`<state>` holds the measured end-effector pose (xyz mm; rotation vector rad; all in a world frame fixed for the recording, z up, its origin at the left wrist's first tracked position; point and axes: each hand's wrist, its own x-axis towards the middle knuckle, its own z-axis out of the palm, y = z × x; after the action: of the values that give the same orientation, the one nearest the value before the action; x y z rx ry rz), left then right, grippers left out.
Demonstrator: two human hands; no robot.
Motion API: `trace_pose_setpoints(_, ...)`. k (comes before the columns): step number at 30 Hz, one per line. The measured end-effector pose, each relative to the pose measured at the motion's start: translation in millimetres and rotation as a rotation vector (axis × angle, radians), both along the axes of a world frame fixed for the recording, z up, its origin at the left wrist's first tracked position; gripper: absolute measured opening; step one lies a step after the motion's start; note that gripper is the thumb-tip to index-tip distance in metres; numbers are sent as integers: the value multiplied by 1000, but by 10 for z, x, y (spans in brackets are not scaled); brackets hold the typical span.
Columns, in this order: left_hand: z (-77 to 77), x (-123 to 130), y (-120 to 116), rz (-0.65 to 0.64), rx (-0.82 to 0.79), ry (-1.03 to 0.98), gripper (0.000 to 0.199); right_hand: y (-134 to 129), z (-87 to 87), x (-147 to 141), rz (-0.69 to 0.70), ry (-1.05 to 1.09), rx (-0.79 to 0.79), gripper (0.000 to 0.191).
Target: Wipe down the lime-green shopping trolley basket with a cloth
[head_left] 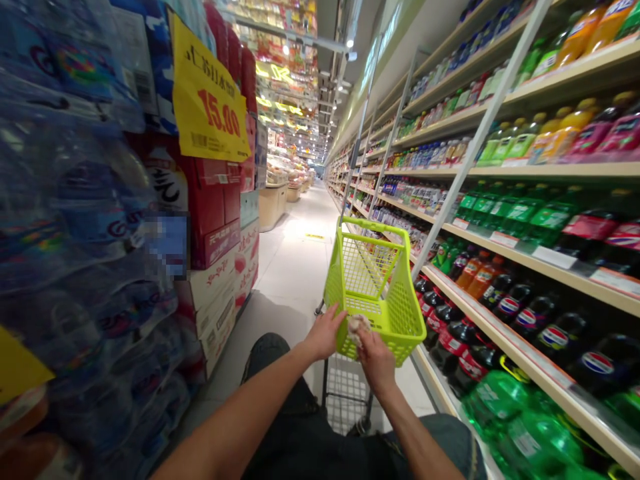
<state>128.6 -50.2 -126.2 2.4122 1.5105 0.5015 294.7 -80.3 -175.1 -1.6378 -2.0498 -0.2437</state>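
Observation:
A lime-green shopping cart (415, 333) with a plastic lattice basket stands in front of my knees. Its dark metal frame and lower rack show beneath the basket. My left hand (324, 335) holds the basket at its near left corner, fingers over the edge. In my right hand (376, 361) is a crumpled whitish cloth (358, 327), pinched in the fingers and touching or just above the near side of the basket. The fingertips behind the cloth are partly hidden.
On the right, long shelves (500, 313) hold rows of drink bottles, with large green bottles (535, 433) low down beside the cart. Shrink-wrapped water bottles (90, 220) and stacked cartons (215, 300) rise close on the left. A pale tiled aisle (300, 260) runs ahead.

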Motion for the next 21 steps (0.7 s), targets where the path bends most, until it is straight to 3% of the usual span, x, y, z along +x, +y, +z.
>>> trace_pose_setpoints(2, -41, -25, -57, -1, -19, 58, 77, -96, -243, 36, -5, -93, -149, 38)
trace_pose_setpoints(4, -80, -15, -94, -15, -16, 90, 79, -176, -377, 108, -11, -101, -195, 41)
trace_pose_setpoints(6, -100, 34, -111, -25, 20, 104, 78, -208, -331, 229, -35, -34, -105, 41)
trace_pose_setpoints(9, -75, 177, -126, -40, 99, 102, 76, -164, -78, 438, -87, 59, 93, 38)
trace_pose_setpoints(11, -36, 295, -142, -90, 133, 100, 75, -124, 6, 538, -135, 52, 108, 36)
trace_pose_setpoints(16, 8, 488, -142, -208, 152, 165, 74, -190, -245, 664, -154, -80, -167, 31)
trace_pose_setpoints(18, -12, 507, -111, -180, 144, 203, 73, -238, -290, 755, -151, -53, -125, 34)
trace_pose_setpoints(21, -47, 521, -73, -135, 134, 251, 74, -250, -213, 943, -255, 32, 68, 35)
